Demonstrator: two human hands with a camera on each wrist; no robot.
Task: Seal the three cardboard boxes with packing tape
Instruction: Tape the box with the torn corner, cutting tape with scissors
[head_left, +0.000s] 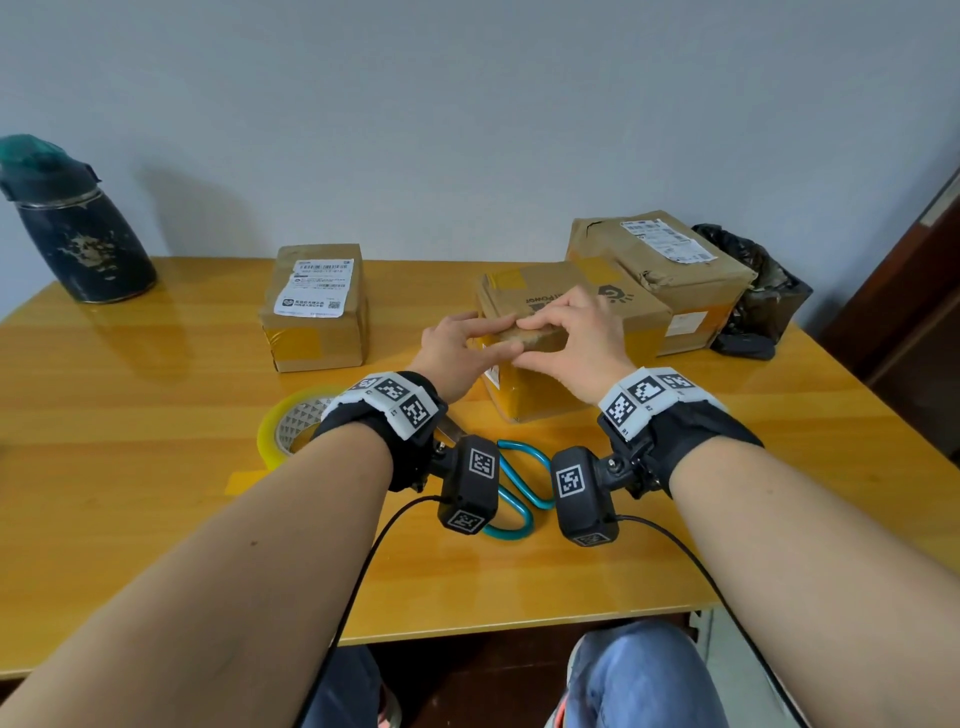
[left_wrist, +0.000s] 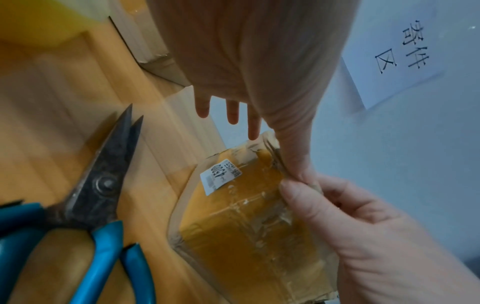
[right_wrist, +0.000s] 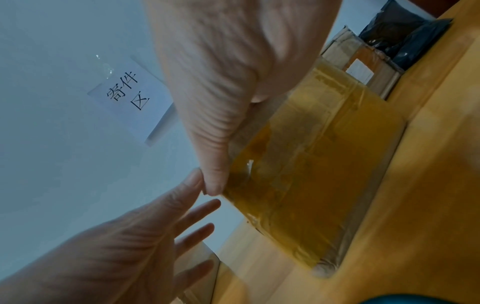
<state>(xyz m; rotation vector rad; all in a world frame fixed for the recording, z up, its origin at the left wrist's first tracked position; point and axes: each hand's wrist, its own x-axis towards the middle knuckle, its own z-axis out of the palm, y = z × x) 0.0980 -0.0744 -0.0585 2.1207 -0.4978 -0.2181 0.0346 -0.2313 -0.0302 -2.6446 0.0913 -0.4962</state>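
Three cardboard boxes stand on the wooden table (head_left: 156, 467): a small labelled box (head_left: 314, 312) at the left, the middle box (head_left: 623, 317) in the centre, and a large crumpled box (head_left: 660, 260) behind it at the right. Yellow tape covers the middle box's near face (left_wrist: 246, 216) (right_wrist: 311, 164). Both hands meet at its near top edge. My left hand (head_left: 467, 343) (left_wrist: 246, 61) lies with straight, spread fingers over the edge. My right hand (head_left: 571, 338) (right_wrist: 221, 82) pinches that edge, fingers arched on top and thumb on the taped face. The tape roll (head_left: 283, 426) lies behind my left wrist.
Blue-handled scissors (head_left: 519, 483) (left_wrist: 103, 185) lie between my wrists, blades toward the middle box. A dark flask (head_left: 78, 234) stands at the back left. A black bag (head_left: 753, 296) sits beside the large box. A paper sign (left_wrist: 397, 61) hangs on the wall.
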